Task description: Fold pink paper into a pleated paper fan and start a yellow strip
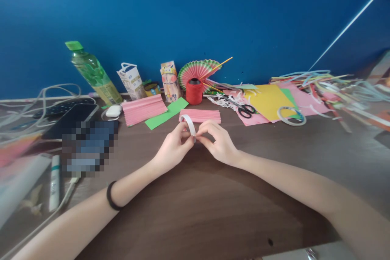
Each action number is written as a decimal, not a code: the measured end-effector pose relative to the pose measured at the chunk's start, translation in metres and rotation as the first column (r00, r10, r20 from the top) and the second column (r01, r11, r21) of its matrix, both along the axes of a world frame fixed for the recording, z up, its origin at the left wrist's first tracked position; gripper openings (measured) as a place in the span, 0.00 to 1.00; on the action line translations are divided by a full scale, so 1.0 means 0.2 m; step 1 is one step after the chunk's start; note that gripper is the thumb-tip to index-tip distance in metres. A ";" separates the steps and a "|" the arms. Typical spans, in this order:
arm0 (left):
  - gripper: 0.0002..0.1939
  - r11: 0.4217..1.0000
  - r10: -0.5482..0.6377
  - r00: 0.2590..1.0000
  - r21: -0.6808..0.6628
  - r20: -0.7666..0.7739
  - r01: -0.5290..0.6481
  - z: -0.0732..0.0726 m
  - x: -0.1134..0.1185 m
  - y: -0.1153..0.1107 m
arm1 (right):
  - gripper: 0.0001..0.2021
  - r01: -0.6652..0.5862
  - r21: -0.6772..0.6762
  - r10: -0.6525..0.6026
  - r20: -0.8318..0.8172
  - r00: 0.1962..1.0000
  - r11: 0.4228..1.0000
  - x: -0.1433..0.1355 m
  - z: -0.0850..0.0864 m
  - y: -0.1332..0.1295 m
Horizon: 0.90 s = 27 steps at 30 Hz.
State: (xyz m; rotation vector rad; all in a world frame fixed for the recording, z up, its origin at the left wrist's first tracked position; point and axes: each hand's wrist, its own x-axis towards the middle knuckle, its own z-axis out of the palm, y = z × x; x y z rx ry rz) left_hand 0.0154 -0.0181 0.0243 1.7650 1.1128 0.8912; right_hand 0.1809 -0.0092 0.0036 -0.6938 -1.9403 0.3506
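My left hand (pixel 173 146) is closed around a narrow white roll of tape (pixel 189 125), held upright above the desk. At the roll's near lower edge, the thumb and fingertips of my right hand (pixel 217 142) are pinched together. Whether a tape end lies between them is too small to see. Just behind the hands lies a pleated pink paper strip (pixel 207 114). A larger pleated pink paper (pixel 144 109) and a green paper strip (pixel 167 113) are to its left.
Scissors (pixel 246 110), a yellow sheet (pixel 268 103) and another tape roll (pixel 291 116) lie at right. A red thread spool (pixel 194 92), a paper fan (pixel 190 71) and a green bottle (pixel 94 73) stand along the blue wall. Phones (pixel 88 146), cables and a marker (pixel 55 183) occupy the left.
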 end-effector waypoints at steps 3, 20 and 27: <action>0.09 1.000 -0.022 0.999 -0.021 0.049 0.023 0.01 0.00 0.00 | 0.05 -0.020 0.046 0.019 0.027 0.999 0.999 0.00 0.00 -0.01; 0.15 0.997 -0.072 0.983 -0.027 0.172 0.077 -0.01 -0.02 0.06 | 0.03 0.007 0.042 -0.008 0.032 0.999 0.999 0.00 0.00 0.00; 0.20 0.997 -0.076 0.994 0.039 0.075 0.074 -0.03 -0.03 0.06 | 0.03 -0.001 0.014 0.000 0.028 1.000 1.000 0.00 0.01 -0.01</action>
